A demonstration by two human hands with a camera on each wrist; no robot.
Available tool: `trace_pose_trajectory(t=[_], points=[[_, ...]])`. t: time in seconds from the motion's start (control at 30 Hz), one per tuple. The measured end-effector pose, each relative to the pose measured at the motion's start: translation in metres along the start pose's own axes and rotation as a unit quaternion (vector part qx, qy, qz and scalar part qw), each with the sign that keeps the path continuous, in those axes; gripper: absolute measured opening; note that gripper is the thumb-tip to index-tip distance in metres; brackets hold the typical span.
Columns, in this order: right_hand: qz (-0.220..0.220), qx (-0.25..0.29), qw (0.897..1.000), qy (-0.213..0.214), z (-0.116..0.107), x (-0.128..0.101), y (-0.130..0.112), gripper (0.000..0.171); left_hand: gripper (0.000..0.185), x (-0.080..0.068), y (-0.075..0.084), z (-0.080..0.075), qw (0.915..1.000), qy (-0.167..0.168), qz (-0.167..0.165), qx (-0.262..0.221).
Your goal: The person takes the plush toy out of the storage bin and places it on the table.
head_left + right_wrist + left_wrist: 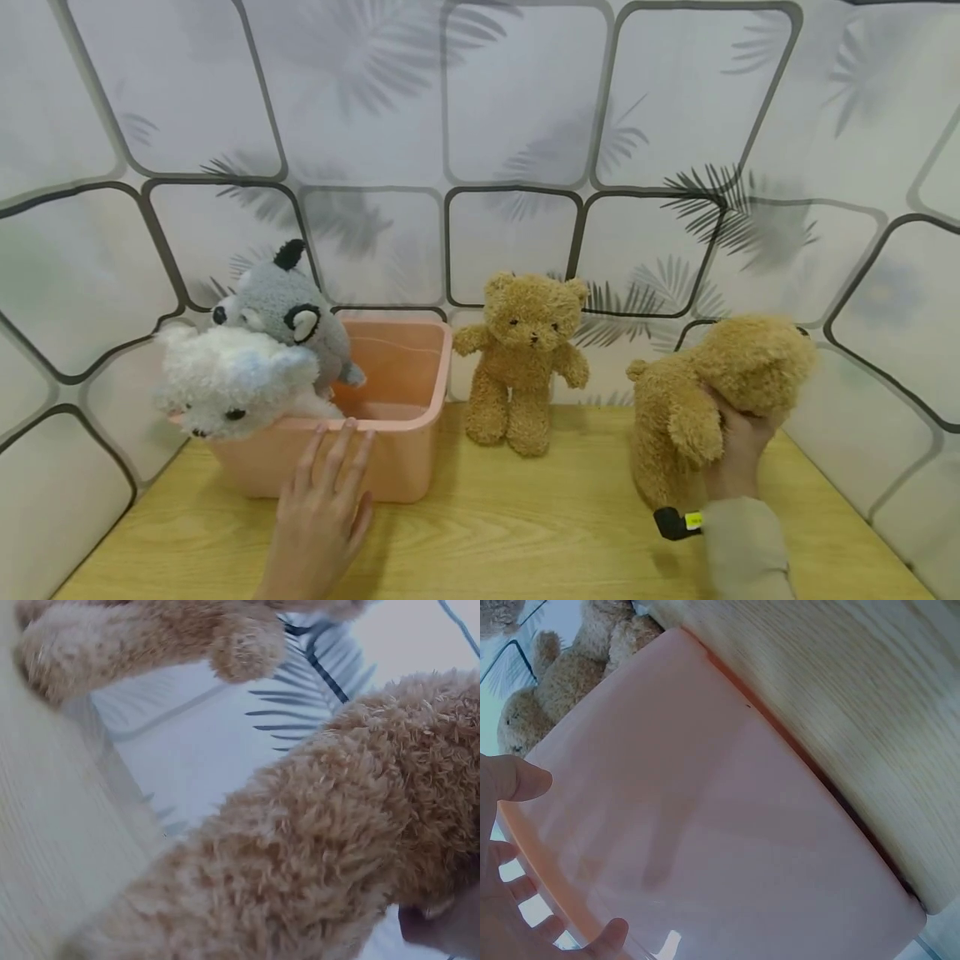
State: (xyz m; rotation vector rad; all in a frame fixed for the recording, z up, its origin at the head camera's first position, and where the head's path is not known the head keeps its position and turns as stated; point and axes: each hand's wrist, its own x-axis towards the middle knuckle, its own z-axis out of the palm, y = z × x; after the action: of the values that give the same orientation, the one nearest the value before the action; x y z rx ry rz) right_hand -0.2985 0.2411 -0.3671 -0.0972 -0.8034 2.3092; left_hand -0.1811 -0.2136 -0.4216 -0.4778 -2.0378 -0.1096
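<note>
gripping a tan teddy bear (660,429) at the neck, the right hand (738,446) is curled in under its head, over the right part of the wood-grain counter (525,521); whether the bear's feet touch the wood is hard to tell. the left hand (318,508) lies with fingers straight and a little spread at the near rim of a pink plastic bin (393,467), thumb standing apart. a white fluffy plush dog (225,379) hangs its head over that rim near the left corner, with a gray plush animal (326,333) leaning up behind it; the right half of the bin's mouth is open down to the floor inside. a second teddy bear (506,367) stands upright near the counter's back edge, one arm just beside the bin's right rim. a narrow gap parts the two bears, and a broad stretch of wood runs in front, between left hand and right forearm. leaf-patterned cloth (517,92) bounds the back and both sides.
</note>
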Motion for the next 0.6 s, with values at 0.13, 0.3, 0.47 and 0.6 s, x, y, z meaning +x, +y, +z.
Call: trace_pose_trajectory(t=[0.13, 0.3, 0.47, 0.6], points=[[-0.106, -0.124, 0.986, -0.001, 0.014, 0.001, 0.017, 0.092, 0.056, -0.001, -0.001, 0.0, 1.0, -0.003, 0.0, 0.001], [-0.155, -0.22, 0.963, -0.021, 0.027, -0.001, 0.036, 0.09, 0.056, -0.001, -0.001, 0.001, 1.0, -0.001, 0.004, 0.005], [-0.172, -0.263, 0.949, 0.005, 0.042, -0.001, 0.051, 0.094, 0.056, -0.001, -0.002, 0.002, 1.0, 0.002, 0.006, 0.004], [-0.204, -0.258, 0.944, 0.02, 0.047, 0.0, 0.063, 0.09, 0.055, 0.0, -0.001, 0.003, 1.0, 0.006, 0.003, 0.0]])
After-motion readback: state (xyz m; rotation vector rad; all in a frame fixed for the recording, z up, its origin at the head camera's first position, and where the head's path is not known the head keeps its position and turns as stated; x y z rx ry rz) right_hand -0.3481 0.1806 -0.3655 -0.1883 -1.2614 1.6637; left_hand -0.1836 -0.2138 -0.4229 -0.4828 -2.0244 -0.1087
